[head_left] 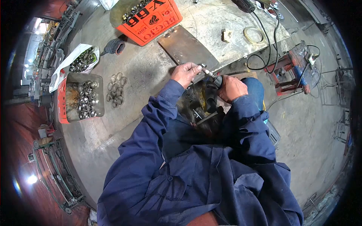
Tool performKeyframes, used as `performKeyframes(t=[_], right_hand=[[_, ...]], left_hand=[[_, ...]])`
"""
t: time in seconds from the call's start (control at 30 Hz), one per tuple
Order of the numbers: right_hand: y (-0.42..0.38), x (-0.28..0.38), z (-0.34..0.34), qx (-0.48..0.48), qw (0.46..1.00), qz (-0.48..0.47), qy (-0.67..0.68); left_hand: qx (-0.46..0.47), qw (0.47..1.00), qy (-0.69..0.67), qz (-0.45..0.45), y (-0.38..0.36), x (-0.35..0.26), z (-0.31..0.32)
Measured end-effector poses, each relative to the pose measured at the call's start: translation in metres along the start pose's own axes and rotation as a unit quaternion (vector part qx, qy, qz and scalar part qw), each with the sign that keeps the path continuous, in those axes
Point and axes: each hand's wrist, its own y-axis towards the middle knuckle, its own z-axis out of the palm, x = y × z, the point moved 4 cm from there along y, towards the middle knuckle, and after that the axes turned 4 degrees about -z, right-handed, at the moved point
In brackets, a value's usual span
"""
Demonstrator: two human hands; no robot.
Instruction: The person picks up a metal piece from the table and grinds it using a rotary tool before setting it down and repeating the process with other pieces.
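Note:
My left hand point(186, 74) is closed near the table edge, its fingers pinched on a small part too hidden to name. Wrapped round a dark handheld power tool point(217, 80) is my right hand point(232, 89). The tool's light-coloured tip point(206, 71) points up and left and reaches the fingers of my left hand; whether it touches the part I cannot tell. A flat brown metal plate point(192, 49) lies on the table just beyond my hands.
An orange bin point(151, 28) of metal parts stands at the back, another bin point(62, 103) of rings at left beside a white bag point(77, 56). Several loose rings point(117, 90) lie on the table. Black cables point(269, 56) hang at right near a red stand point(290, 69).

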Motion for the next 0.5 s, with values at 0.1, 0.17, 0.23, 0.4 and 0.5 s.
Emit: performKeyframes(t=[0.1,0.17,0.23,0.4,0.5], right_hand=[[-0.002,-0.001,0.005,0.002,1.000,-0.015,-0.005],[-0.003,0.001,0.006,0.012,0.999,-0.029,0.005],[0.008,-0.010,0.026,0.008,0.999,-0.046,-0.009],[-0.005,0.007,-0.002,0.018,1.000,-0.016,-0.006],[-0.008,0.008,0.001,-0.007,1.000,-0.016,-0.014]], left_hand=[[0.016,1.000,0.004,-0.001,0.001,0.007,-0.003],[0.008,1.000,0.004,-0.007,0.000,0.011,-0.003],[0.000,1.000,0.006,-0.009,0.000,0.012,-0.004],[-0.008,0.999,0.037,0.008,0.000,0.014,-0.006],[-0.018,1.000,0.001,0.007,-0.006,0.013,-0.004]])
